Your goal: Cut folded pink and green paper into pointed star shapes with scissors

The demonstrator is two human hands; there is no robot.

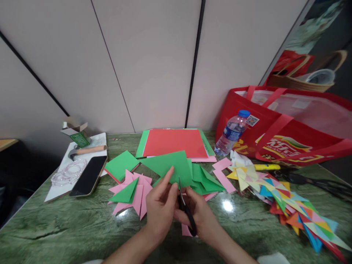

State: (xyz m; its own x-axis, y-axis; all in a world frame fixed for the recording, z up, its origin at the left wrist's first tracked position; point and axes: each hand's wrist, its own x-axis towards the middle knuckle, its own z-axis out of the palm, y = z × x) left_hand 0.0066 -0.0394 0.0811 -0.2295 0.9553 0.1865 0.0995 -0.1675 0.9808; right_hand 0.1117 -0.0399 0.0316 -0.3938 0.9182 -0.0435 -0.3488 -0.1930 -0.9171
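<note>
Near centre of the table (68, 227): my left hand (161, 205), fingers closed in a pinch, holds the near edge of a green paper sheet (170, 165), while my right hand (202, 216), curled shut around the black handles of the scissors (187, 211), sets the blades against that same edge. Folded pink and green pieces (132, 192) lie just left of my hands; a red sheet (174, 143), a water bottle (232, 134) and a red bag (288, 128) lie farther off.

The green marble table (68, 227) bears a red bag (288, 143), a water bottle (232, 134) (leaning against the bag) and coloured paper sheets (174, 143).
</note>
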